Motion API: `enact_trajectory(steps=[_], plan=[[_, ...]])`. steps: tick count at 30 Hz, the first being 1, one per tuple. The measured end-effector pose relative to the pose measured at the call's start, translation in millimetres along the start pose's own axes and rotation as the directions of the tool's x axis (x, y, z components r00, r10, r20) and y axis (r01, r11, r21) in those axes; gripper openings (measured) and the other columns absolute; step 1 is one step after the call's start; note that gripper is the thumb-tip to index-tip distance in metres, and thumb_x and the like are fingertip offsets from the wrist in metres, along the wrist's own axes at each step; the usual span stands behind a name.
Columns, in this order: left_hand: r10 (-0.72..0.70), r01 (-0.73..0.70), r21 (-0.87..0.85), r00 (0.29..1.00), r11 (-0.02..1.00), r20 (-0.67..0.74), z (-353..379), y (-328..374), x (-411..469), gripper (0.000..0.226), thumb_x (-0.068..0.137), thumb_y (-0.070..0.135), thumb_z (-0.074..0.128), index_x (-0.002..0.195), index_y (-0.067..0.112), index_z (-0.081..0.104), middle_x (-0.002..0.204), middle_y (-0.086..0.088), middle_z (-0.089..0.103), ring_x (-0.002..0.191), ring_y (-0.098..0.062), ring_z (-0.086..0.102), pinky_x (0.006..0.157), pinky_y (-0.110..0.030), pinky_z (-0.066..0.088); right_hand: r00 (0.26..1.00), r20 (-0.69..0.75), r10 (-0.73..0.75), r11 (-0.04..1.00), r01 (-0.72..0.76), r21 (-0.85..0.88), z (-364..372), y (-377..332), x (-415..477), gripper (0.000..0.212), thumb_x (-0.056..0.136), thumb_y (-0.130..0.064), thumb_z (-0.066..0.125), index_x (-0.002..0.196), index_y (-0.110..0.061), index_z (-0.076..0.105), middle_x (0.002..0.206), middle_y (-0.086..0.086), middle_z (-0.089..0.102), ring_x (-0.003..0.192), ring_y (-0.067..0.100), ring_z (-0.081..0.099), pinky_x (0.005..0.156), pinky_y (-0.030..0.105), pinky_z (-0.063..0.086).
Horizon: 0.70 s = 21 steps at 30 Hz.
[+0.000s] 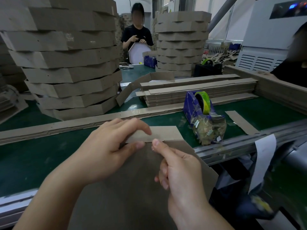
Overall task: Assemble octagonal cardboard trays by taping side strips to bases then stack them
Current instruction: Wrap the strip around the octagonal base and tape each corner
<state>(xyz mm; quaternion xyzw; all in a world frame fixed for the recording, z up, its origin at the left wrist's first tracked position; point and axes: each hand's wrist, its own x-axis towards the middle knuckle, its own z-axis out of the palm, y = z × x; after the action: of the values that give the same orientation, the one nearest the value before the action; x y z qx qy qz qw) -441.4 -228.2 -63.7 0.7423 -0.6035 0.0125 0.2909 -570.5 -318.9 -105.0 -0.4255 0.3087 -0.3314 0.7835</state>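
Base: brown octagonal base [132, 180] tilted up toward the chest, far edge over the counter [33, 155] rim.
Left hand [106, 146]: pinching the end of a side strip [166, 133] against the base's top edge.
Right hand [181, 171]: clenched, thumb tip pressed on the seam; tape under it or not, cannot tell.
Progress: early on this tray. First strip end being located, probably one seam in work, remaining sides untaped, stacking not yet done.
Strip look: flat grey-brown card, lighter than the base, raw cut edges.
Tape dispenser [202, 118]: blue, green-yellow roll, just beyond to the right.
Strip stock [199, 92]: flat piles across the counter.
Finished trays [69, 63]: tall stack far left, second stack [181, 42] behind.
Far end: another person [137, 34] holding a white octagon.
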Motion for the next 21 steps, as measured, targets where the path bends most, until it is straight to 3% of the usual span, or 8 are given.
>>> enact_trajectory(steps=[2,6,8,13,18,21], plan=[[0.036,-0.037,0.035,0.999,0.999,0.031,-1.4,0.9,0.3,0.03,0.087,0.052,0.038,0.109,0.052,0.059,0.12,0.024,0.058,0.117,-0.003,0.05,0.098,-0.038,0.042,1.0,0.017,-0.004,0.999,0.005,-0.032,-2.3,0.0,0.5,0.028,0.079,-0.024,0.076,0.069,0.001,0.072,0.037,0.002,0.034,0.028,0.011,0.027,0.035,0.019,0.034],[-0.049,0.052,-0.059,0.998,0.997,0.051,-5.4,0.0,2.4,0.033,0.084,0.059,0.043,0.106,0.052,0.067,0.117,0.03,0.058,0.12,0.001,0.048,0.101,-0.037,0.041,0.996,0.084,0.003,0.996,0.005,-0.09,-6.5,-3.0,1.7,0.012,0.077,-0.023,0.076,0.071,-0.012,0.078,0.039,0.001,0.039,0.029,0.011,0.029,0.038,0.019,0.035],[-0.086,0.09,-0.094,0.995,0.991,0.047,-5.8,2.2,8.0,0.035,0.081,0.062,0.043,0.1,0.048,0.069,0.11,0.027,0.062,0.112,-0.001,0.055,0.095,-0.039,0.045,0.994,0.108,-0.002,0.994,0.014,-0.111,-7.3,-3.3,2.8,0.008,0.077,-0.022,0.075,0.074,-0.015,0.079,0.039,0.001,0.039,0.03,0.011,0.03,0.039,0.02,0.034],[-0.143,0.144,0.025,0.988,0.989,-0.055,3.9,11.4,19.6,0.036,0.075,0.066,0.048,0.075,0.034,0.064,0.084,0.009,0.067,0.082,-0.014,0.061,0.074,-0.043,0.05,0.991,0.129,-0.018,0.994,0.032,-0.105,-7.3,-3.1,4.2,0.009,0.079,-0.02,0.074,0.076,-0.013,0.079,0.037,0.001,0.039,0.029,0.01,0.031,0.045,0.027,0.03],[-0.172,0.169,-0.034,0.976,0.985,-0.13,10.3,9.8,17.5,0.05,0.066,0.076,0.044,0.073,0.033,0.068,0.086,0.011,0.069,0.086,-0.013,0.064,0.076,-0.042,0.051,0.987,0.162,0.012,0.992,0.009,-0.127,-12.3,-3.3,6.2,0.009,0.078,-0.021,0.074,0.078,-0.015,0.08,0.037,0.002,0.04,0.03,0.011,0.032,0.044,0.025,0.039],[-0.172,0.16,-0.096,0.976,0.982,-0.137,9.6,9.6,16.3,0.047,0.064,0.075,0.049,0.073,0.033,0.071,0.093,0.012,0.071,0.093,-0.016,0.066,0.083,-0.045,0.051,0.968,0.214,0.135,0.983,-0.104,-0.148,-16.1,-6.8,5.5,0.011,0.074,-0.025,0.076,0.077,-0.015,0.079,0.041,0.001,0.043,0.033,0.012,0.034,0.044,0.024,0.046]])
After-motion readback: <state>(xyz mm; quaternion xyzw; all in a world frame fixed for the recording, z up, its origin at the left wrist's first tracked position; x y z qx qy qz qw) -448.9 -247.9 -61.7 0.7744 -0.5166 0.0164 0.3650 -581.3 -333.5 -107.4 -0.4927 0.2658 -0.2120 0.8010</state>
